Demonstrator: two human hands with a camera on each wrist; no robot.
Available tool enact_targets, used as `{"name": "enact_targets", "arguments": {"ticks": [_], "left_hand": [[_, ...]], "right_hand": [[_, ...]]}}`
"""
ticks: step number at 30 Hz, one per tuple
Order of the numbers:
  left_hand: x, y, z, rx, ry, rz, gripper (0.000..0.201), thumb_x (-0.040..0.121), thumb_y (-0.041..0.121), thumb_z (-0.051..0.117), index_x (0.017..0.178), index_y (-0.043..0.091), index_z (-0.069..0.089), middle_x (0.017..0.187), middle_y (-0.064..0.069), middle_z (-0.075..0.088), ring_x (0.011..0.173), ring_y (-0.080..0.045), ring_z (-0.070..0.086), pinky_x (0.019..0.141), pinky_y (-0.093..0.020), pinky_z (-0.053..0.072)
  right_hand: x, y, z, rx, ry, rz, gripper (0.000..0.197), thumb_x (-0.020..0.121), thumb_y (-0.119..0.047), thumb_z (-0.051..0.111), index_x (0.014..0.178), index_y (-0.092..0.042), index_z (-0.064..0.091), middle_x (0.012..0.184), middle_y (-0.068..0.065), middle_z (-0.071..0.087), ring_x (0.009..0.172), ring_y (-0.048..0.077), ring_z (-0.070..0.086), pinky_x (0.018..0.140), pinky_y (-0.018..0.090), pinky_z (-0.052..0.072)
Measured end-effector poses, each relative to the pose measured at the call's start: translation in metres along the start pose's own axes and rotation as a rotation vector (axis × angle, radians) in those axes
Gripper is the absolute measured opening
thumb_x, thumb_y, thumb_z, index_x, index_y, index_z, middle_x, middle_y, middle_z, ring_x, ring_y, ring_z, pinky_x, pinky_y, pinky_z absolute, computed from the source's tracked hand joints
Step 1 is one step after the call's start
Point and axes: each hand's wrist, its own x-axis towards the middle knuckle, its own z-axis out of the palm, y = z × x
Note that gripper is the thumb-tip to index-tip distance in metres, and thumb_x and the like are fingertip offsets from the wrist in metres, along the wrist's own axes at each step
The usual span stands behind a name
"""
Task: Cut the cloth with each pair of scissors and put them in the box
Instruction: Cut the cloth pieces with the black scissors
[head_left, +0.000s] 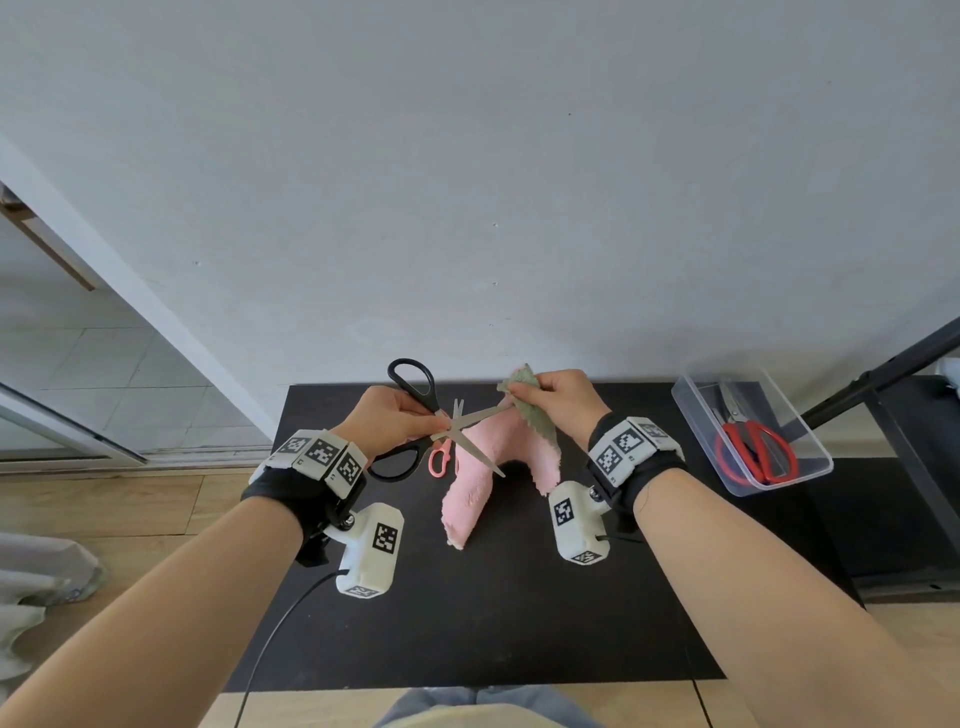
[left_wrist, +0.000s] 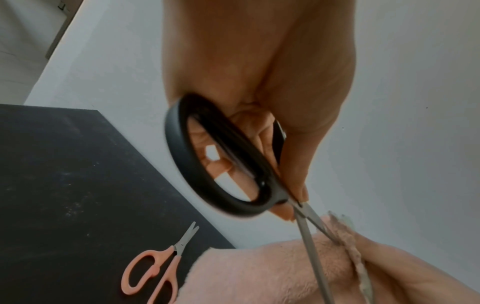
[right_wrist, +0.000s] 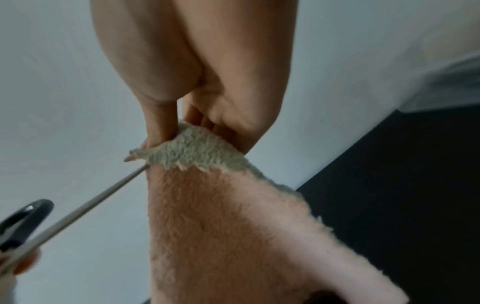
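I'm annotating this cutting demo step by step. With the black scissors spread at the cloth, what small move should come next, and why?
Probably close the blades: the left hand holds the black scissors open, one blade against the cloth edge pinched up by the right hand.

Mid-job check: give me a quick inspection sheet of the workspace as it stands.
Surface: black table.
Job's things: pink cloth lifted at one corner; black scissors, blades open at its edge; small pink scissors on table; red scissors in clear box.
Clutter: nothing seen.
Grippers: left hand grips black scissors; right hand pinches cloth.
Cables: black cable from left wrist camera.
Surroundings: grey wall, wood floor.
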Motion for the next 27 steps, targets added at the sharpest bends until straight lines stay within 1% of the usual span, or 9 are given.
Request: {"name": "enact_targets", "arguments": {"ticks": [2, 4, 6, 8, 11, 15, 19, 22, 27], "left_hand": [[-0.001, -0.003, -0.002, 0.01, -0.002, -0.01, 0.013, 0.079, 0.013, 0.074, 0.087, 0.003, 0.075, 0.056, 0.004, 0.067, 0.066, -0.01, 0.063, 0.056, -0.009, 0.045], [-0.001, -0.005, -0.003, 0.032, -0.007, -0.01, 0.015, 0.079, 0.012, 0.075, 0.089, 0.001, 0.075, 0.064, -0.003, 0.07, 0.057, -0.004, 0.058, 0.053, -0.008, 0.042], [-0.001, -0.003, -0.002, 0.063, -0.02, 0.002, 0.017, 0.077, 0.012, 0.076, 0.089, 0.0, 0.074, 0.075, -0.01, 0.072, 0.063, -0.007, 0.061, 0.055, -0.008, 0.044], [0.0, 0.0, 0.0, 0.093, -0.034, 0.016, 0.017, 0.076, 0.012, 0.077, 0.087, 0.0, 0.074, 0.076, -0.009, 0.073, 0.069, -0.011, 0.065, 0.06, -0.009, 0.048], [-0.001, 0.004, 0.003, 0.111, -0.04, 0.032, 0.014, 0.073, 0.013, 0.08, 0.077, 0.003, 0.071, 0.066, -0.002, 0.072, 0.061, -0.007, 0.065, 0.061, -0.011, 0.05], [-0.005, 0.004, 0.002, 0.085, -0.039, 0.044, 0.008, 0.075, 0.008, 0.078, 0.075, 0.006, 0.07, 0.066, -0.002, 0.073, 0.06, -0.007, 0.068, 0.06, -0.013, 0.051], [-0.004, 0.002, -0.002, 0.101, -0.046, 0.039, 0.02, 0.075, 0.01, 0.078, 0.088, -0.003, 0.072, 0.084, -0.016, 0.074, 0.079, -0.022, 0.071, 0.082, -0.027, 0.056], [-0.003, 0.002, -0.001, 0.129, -0.053, 0.045, 0.025, 0.075, 0.01, 0.078, 0.093, -0.005, 0.071, 0.086, -0.015, 0.074, 0.085, -0.026, 0.071, 0.085, -0.031, 0.055], [-0.004, 0.003, -0.001, 0.154, -0.046, 0.049, 0.025, 0.075, 0.012, 0.077, 0.093, -0.005, 0.071, 0.085, -0.013, 0.074, 0.084, -0.023, 0.071, 0.081, -0.025, 0.056]], "right_hand": [[-0.001, -0.002, -0.005, -0.011, -0.034, -0.021, 0.021, 0.084, -0.024, 0.07, 0.087, -0.003, 0.073, 0.079, 0.009, 0.069, 0.072, 0.018, 0.061, 0.072, 0.028, 0.05], [-0.005, -0.009, -0.004, -0.037, -0.095, -0.052, 0.013, 0.083, -0.023, 0.072, 0.085, -0.011, 0.074, 0.077, 0.003, 0.07, 0.069, 0.01, 0.062, 0.068, 0.02, 0.051], [-0.007, -0.017, 0.001, -0.097, -0.179, -0.075, 0.009, 0.081, -0.023, 0.074, 0.084, -0.015, 0.074, 0.077, -0.002, 0.071, 0.066, 0.003, 0.063, 0.066, 0.015, 0.049], [-0.008, -0.024, 0.01, -0.191, -0.27, -0.087, 0.014, 0.077, -0.025, 0.077, 0.087, -0.015, 0.076, 0.08, -0.001, 0.072, 0.069, 0.002, 0.062, 0.068, 0.016, 0.05], [-0.006, -0.026, 0.022, -0.292, -0.388, -0.085, 0.018, 0.072, -0.023, 0.081, 0.088, -0.015, 0.077, 0.076, 0.0, 0.07, 0.073, 0.008, 0.058, 0.072, 0.026, 0.047], [-0.006, -0.023, 0.023, -0.38, -0.411, -0.092, 0.019, 0.073, -0.02, 0.081, 0.086, -0.007, 0.076, 0.074, 0.002, 0.066, 0.071, 0.011, 0.056, 0.072, 0.031, 0.048], [-0.007, -0.021, 0.014, -0.442, -0.412, -0.098, 0.025, 0.076, -0.027, 0.078, 0.089, -0.006, 0.075, 0.076, 0.005, 0.064, 0.069, 0.01, 0.051, 0.067, 0.025, 0.042], [-0.006, -0.017, 0.01, -0.447, -0.412, -0.104, 0.024, 0.077, -0.029, 0.077, 0.09, -0.01, 0.076, 0.084, 0.016, 0.069, 0.071, 0.012, 0.053, 0.069, 0.028, 0.044], [-0.006, -0.016, 0.002, -0.452, -0.402, -0.091, 0.013, 0.081, -0.028, 0.074, 0.083, -0.015, 0.075, 0.073, 0.002, 0.065, 0.066, 0.009, 0.052, 0.064, 0.023, 0.043]]}}
